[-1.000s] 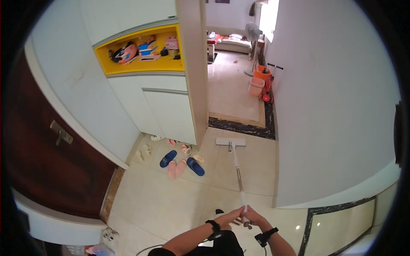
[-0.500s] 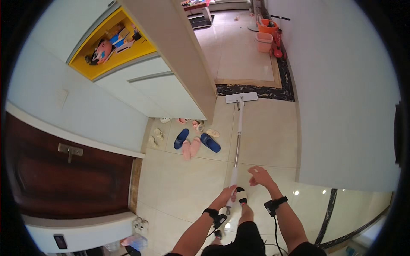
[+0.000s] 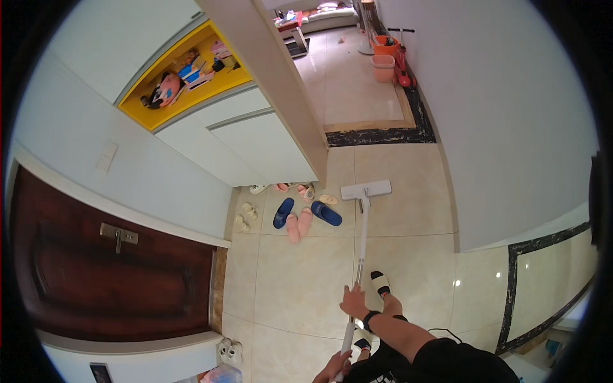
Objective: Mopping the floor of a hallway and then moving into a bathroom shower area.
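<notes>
A flat mop with a white rectangular head (image 3: 366,189) lies against the tiled floor, its pole (image 3: 363,239) running back towards me. Around the middle of the pole my right hand (image 3: 353,300) is closed. My left hand (image 3: 333,367) grips the rear end of the handle at the lower edge, partly cut off by the picture. To the left of the mop head lie a pair of blue slippers (image 3: 327,214) and a pair of pink slippers (image 3: 299,226). My slippered foot (image 3: 380,283) stands just right of the pole.
A brown door (image 3: 115,262) stands on the left. White cabinets (image 3: 255,143) with a yellow shelf niche (image 3: 153,115) jut out above more shoes. A white wall (image 3: 511,127) bounds the right. Beyond the dark threshold (image 3: 377,136) are a pink bucket (image 3: 383,69) and a red scooter (image 3: 402,73).
The mop head has come back from the dark threshold towards me. My right hand, which was off the pole, now grips it. My left hand has drawn back to the lower edge.
</notes>
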A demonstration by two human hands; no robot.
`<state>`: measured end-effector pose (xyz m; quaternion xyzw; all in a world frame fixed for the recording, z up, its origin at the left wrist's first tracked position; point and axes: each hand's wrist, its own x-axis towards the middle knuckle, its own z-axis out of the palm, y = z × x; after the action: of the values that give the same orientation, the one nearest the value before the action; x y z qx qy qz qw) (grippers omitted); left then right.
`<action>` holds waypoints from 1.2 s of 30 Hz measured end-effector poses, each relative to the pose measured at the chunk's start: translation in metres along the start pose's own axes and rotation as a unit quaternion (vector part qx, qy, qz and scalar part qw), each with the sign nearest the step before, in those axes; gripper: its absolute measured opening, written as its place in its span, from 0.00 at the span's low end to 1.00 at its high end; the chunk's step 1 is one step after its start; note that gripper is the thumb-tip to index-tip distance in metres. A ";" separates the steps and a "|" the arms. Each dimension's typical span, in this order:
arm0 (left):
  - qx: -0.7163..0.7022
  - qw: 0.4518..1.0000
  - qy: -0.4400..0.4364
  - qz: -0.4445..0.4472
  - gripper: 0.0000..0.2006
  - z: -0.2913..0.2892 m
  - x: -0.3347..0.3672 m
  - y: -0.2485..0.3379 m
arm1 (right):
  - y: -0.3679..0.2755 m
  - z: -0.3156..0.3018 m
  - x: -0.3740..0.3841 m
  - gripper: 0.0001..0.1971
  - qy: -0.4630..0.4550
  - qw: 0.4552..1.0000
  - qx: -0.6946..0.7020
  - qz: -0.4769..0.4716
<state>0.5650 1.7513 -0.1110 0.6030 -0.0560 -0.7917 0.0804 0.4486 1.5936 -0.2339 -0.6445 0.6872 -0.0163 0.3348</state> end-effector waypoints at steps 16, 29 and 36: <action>0.075 0.989 0.047 0.120 0.10 -0.102 -0.200 -0.132 | -0.078 0.108 -0.145 0.23 -0.372 0.918 0.115 -0.072; 0.254 0.960 0.079 0.085 0.08 -0.090 -0.157 0.028 | -0.068 0.076 -0.027 0.39 -0.218 0.959 0.174 -0.053; 0.189 0.972 0.091 0.108 0.08 -0.016 -0.079 0.146 | -0.009 -0.003 0.109 0.44 -0.168 0.946 0.269 -0.071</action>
<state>0.6096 1.6233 -0.0135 0.6669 -0.2617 -0.6955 0.0546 0.4615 1.4930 -0.2757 -0.5709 0.5431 -0.1159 0.6046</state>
